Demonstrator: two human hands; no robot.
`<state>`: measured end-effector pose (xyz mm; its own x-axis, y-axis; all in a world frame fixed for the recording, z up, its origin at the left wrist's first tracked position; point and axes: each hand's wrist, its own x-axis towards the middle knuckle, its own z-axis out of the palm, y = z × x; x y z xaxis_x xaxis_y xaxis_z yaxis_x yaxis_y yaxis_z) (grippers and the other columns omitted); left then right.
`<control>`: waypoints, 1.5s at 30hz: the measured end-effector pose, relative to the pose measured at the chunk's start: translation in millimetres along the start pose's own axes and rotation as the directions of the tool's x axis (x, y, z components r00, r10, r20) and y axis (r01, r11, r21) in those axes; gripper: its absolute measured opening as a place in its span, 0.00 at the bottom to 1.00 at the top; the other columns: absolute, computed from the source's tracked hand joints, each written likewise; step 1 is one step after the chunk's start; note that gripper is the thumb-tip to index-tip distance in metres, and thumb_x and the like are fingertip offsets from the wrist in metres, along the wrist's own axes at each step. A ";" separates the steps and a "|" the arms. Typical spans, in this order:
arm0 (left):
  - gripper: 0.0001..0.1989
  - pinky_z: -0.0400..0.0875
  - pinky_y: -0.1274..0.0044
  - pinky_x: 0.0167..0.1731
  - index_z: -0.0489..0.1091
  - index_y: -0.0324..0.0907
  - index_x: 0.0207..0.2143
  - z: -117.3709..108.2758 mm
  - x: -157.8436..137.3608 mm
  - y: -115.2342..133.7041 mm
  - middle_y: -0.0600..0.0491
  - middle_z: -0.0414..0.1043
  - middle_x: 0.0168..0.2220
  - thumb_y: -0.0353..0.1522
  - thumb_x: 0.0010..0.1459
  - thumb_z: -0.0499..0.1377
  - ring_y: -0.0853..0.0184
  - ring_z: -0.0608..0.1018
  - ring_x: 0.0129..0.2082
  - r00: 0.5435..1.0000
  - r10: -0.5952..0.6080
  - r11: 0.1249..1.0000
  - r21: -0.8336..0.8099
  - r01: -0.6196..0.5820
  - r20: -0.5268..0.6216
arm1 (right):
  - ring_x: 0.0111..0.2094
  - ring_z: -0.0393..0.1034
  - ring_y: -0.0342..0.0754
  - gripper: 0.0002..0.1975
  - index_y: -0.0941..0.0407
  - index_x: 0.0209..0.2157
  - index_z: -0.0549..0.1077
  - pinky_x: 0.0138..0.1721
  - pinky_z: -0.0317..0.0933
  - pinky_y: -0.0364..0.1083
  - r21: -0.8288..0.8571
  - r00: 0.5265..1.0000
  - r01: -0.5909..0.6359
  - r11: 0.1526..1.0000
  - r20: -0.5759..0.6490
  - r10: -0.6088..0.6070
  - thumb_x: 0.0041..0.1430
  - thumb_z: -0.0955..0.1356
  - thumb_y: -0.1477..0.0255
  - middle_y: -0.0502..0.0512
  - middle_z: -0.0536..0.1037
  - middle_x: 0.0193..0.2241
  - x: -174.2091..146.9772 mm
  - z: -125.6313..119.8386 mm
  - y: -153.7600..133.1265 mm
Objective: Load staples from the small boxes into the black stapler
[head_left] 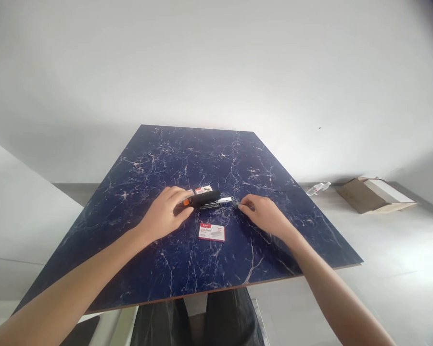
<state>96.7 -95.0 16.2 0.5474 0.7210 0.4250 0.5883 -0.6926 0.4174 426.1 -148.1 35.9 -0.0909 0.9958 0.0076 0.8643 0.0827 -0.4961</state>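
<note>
A black and orange stapler (205,198) lies on the dark blue marbled table, its silver metal magazine (225,200) sticking out toward the right. My left hand (170,207) is closed around the stapler's rear end, thumb on the near side and fingers on the far side. At the magazine's tip, my right hand (261,211) is pinched; what lies between its fingertips is too small to make out. Just in front of the stapler lies a flat red and white staple box (211,232). Behind the stapler, a second small white and red box (203,189) is partly hidden.
The table (187,154) reaches back to a pale wall, and its near edge is just above my legs (231,315). On the floor to the right are an open cardboard box (361,194) and a clear plastic item (318,188).
</note>
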 end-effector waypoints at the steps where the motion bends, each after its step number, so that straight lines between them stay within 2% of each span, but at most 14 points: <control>1: 0.20 0.73 0.65 0.46 0.70 0.44 0.59 1.0 0.4 -0.7 0.45 0.75 0.52 0.38 0.66 0.58 0.55 0.74 0.51 1.000 -0.003 1.000 -0.012 0.004 0.026 | 0.36 0.75 0.53 0.14 0.53 0.38 0.77 0.40 0.65 0.53 0.096 0.999 -0.022 0.995 0.034 0.019 0.65 0.67 0.57 0.57 0.82 0.36 8.1 -7.6 1.3; 5: 0.20 0.73 0.64 0.46 0.70 0.46 0.59 3.5 0.7 -5.4 0.46 0.75 0.52 0.39 0.67 0.58 0.55 0.74 0.50 0.996 -0.039 0.998 -0.049 0.043 0.075 | 0.35 0.77 0.51 0.17 0.54 0.35 0.76 0.46 0.67 0.55 0.431 0.994 -0.070 0.900 0.111 0.024 0.55 0.74 0.55 0.54 0.82 0.32 50.6 -24.7 1.7; 9: 0.18 0.72 0.62 0.49 0.71 0.46 0.58 3.2 -0.3 -8.9 0.46 0.76 0.52 0.39 0.68 0.58 0.55 0.73 0.51 0.995 -0.045 0.998 -0.050 0.049 0.084 | 0.42 0.77 0.54 0.15 0.54 0.31 0.78 0.52 0.66 0.58 0.517 0.991 -0.086 0.851 0.136 0.018 0.50 0.77 0.57 0.56 0.83 0.41 74.7 -17.5 -0.8; 11: 0.18 0.72 0.62 0.49 0.71 0.46 0.58 2.6 -0.4 -9.0 0.46 0.75 0.52 0.39 0.68 0.58 0.55 0.73 0.51 0.994 -0.052 0.997 -0.048 0.057 0.091 | 0.45 0.77 0.54 0.14 0.53 0.33 0.81 0.54 0.66 0.58 0.517 0.987 -0.105 0.849 0.161 0.024 0.50 0.77 0.58 0.55 0.83 0.44 71.8 -13.5 0.9; 13: 0.18 0.73 0.62 0.49 0.71 0.46 0.58 2.2 -0.1 -8.4 0.46 0.75 0.52 0.39 0.68 0.58 0.55 0.73 0.51 0.993 -0.060 0.997 -0.050 0.065 0.099 | 0.43 0.78 0.54 0.13 0.52 0.35 0.82 0.52 0.68 0.57 0.507 0.987 -0.087 0.858 0.159 0.006 0.52 0.76 0.59 0.54 0.83 0.42 63.6 -11.8 3.5; 19: 0.18 0.74 0.62 0.48 0.72 0.46 0.57 2.1 1.4 -6.9 0.46 0.76 0.51 0.39 0.67 0.59 0.54 0.74 0.51 0.992 -0.077 0.995 -0.056 0.083 0.099 | 0.39 0.78 0.52 0.07 0.50 0.36 0.82 0.45 0.71 0.53 0.313 0.991 0.132 0.940 -0.032 -0.129 0.60 0.71 0.65 0.53 0.83 0.39 48.1 -14.6 1.0; 24: 0.18 0.74 0.61 0.49 0.71 0.47 0.57 2.6 0.7 -7.5 0.46 0.75 0.52 0.39 0.68 0.58 0.55 0.73 0.52 0.993 -0.059 0.997 -0.050 0.064 0.103 | 0.45 0.76 0.54 0.11 0.49 0.44 0.81 0.46 0.69 0.53 0.136 0.964 0.265 0.955 -0.026 -0.263 0.65 0.68 0.65 0.53 0.82 0.47 48.6 -11.7 -3.4; 26: 0.18 0.74 0.61 0.49 0.71 0.47 0.58 2.8 0.7 -7.6 0.47 0.75 0.52 0.38 0.68 0.58 0.55 0.73 0.52 0.995 -0.047 0.997 -0.051 0.052 0.090 | 0.45 0.76 0.55 0.13 0.49 0.47 0.80 0.47 0.68 0.53 0.114 0.972 0.236 0.965 -0.018 -0.236 0.67 0.65 0.66 0.54 0.82 0.47 51.6 -7.5 -2.2; 28: 0.18 0.73 0.61 0.49 0.71 0.47 0.58 2.6 1.2 -7.5 0.47 0.75 0.52 0.38 0.68 0.58 0.55 0.73 0.51 0.997 -0.028 0.999 -0.044 0.031 0.077 | 0.44 0.77 0.55 0.14 0.50 0.46 0.80 0.45 0.67 0.54 0.106 0.991 0.137 0.985 -0.012 -0.137 0.68 0.64 0.63 0.56 0.83 0.46 57.1 -2.8 -0.5; 32: 0.17 0.72 0.60 0.51 0.72 0.46 0.57 0.4 3.6 -8.1 0.47 0.76 0.52 0.39 0.68 0.58 0.55 0.73 0.52 0.996 -0.002 1.000 -0.020 0.003 0.085 | 0.38 0.77 0.56 0.16 0.51 0.36 0.81 0.38 0.66 0.52 0.047 0.998 -0.027 0.999 0.057 0.024 0.62 0.68 0.55 0.57 0.84 0.39 73.2 6.5 -2.3; 35: 0.18 0.72 0.59 0.52 0.72 0.47 0.58 -2.0 4.8 -10.1 0.47 0.76 0.53 0.40 0.69 0.57 0.54 0.73 0.53 0.995 -0.009 1.000 -0.016 0.011 0.102 | 0.34 0.76 0.55 0.13 0.51 0.31 0.80 0.35 0.64 0.51 -0.003 0.992 -0.012 1.000 0.129 0.012 0.56 0.73 0.56 0.56 0.83 0.33 83.1 9.8 -5.3; 38: 0.19 0.72 0.60 0.52 0.72 0.47 0.59 -3.6 4.9 -12.4 0.47 0.76 0.55 0.40 0.69 0.57 0.55 0.73 0.54 0.992 -0.024 0.999 -0.032 0.028 0.120 | 0.35 0.76 0.55 0.11 0.51 0.31 0.80 0.36 0.65 0.52 0.013 0.989 0.020 1.000 0.145 -0.022 0.54 0.73 0.58 0.56 0.83 0.34 85.8 5.2 0.1; 42: 0.19 0.72 0.59 0.52 0.71 0.48 0.60 -3.2 4.0 -12.8 0.47 0.75 0.55 0.41 0.69 0.56 0.55 0.73 0.54 0.991 -0.039 0.997 -0.054 0.046 0.130 | 0.34 0.77 0.53 0.13 0.53 0.32 0.77 0.40 0.69 0.53 0.207 0.994 -0.064 0.976 0.104 0.043 0.56 0.73 0.58 0.56 0.83 0.32 80.5 -6.3 21.3; 45: 0.20 0.73 0.60 0.51 0.71 0.48 0.60 -1.8 3.6 -11.8 0.47 0.75 0.54 0.40 0.69 0.56 0.55 0.73 0.53 0.991 -0.048 0.996 -0.068 0.057 0.124 | 0.33 0.77 0.50 0.15 0.55 0.31 0.75 0.43 0.71 0.53 0.499 0.987 -0.132 0.857 0.150 0.064 0.52 0.76 0.58 0.54 0.82 0.30 76.1 -9.5 32.7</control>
<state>90.7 -84.3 14.3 0.5879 0.7508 0.3013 0.5765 -0.6501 0.4950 452.1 -69.2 28.4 -0.1083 0.9820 -0.1550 0.5059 -0.0798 -0.8589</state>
